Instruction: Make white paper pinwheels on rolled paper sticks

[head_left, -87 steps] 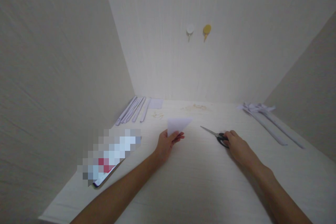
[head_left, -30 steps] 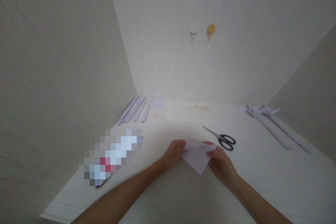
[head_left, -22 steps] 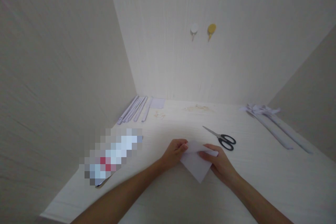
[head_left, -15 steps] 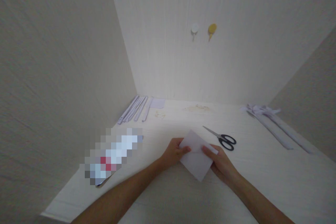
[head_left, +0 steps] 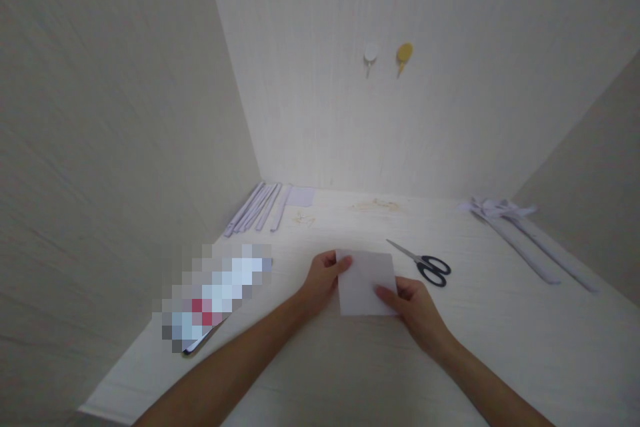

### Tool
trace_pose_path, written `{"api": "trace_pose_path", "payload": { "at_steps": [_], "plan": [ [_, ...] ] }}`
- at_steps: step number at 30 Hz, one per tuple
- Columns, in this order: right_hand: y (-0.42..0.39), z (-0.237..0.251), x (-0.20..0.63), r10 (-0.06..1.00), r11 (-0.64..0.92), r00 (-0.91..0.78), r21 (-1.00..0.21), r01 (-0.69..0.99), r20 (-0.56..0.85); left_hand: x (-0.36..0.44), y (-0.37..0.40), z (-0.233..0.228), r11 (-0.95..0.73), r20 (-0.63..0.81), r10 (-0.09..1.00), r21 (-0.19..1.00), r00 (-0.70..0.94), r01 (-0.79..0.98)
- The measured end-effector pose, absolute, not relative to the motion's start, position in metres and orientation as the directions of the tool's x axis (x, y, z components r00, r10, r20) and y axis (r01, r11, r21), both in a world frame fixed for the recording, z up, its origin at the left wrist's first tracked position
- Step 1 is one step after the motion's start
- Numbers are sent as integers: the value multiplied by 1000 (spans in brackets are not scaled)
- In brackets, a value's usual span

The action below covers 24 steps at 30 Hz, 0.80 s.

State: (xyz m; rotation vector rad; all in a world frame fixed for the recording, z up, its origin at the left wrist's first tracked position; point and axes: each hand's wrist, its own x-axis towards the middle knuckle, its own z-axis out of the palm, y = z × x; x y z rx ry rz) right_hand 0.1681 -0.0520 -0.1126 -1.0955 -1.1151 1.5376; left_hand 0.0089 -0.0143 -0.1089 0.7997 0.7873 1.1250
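A square piece of white paper (head_left: 367, 280) is held up between my two hands over the table, its edges roughly level. My left hand (head_left: 321, 280) pinches its left edge near the upper corner, thumb on the front. On the lower right side, my right hand (head_left: 417, 307) grips the paper with the thumb lying across its face; the fingers behind it are partly hidden. A pair of scissors (head_left: 425, 265) with black handles lies just beyond my right hand, blades closed and pointing to the back left.
Several rolled paper sticks (head_left: 255, 207) lie at the back left beside a paper square (head_left: 301, 197). Rubber bands (head_left: 377, 205) lie near the back wall. Two long paper sticks with folded ends (head_left: 525, 250) rest on the right. A blurred-out phone-like object (head_left: 220, 297) lies left. Two hooks (head_left: 404, 53) hang on the wall.
The paper has turned from a diamond position to one with level edges. My left hand has moved slightly up and left, and my right hand has shifted its hold to the lower right side.
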Motion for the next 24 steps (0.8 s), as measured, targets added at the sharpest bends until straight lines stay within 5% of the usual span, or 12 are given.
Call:
{"api": "trace_pose_path", "payload": {
  "at_steps": [5,14,24],
  "plan": [
    [-53,-110,165,980,-116,-174,-989,-88,-100,13,-14,-115,237,-185,964,924,192,-300],
    [-52,-117,166,959,-65,-274,-997,45,-75,14,-19,-116,45,-45,998,999,38,7],
    [-50,-115,166,957,-1,-290,-996,89,-27,13,-18,-116,57,-57,998,998,16,-11]
  ]
}}
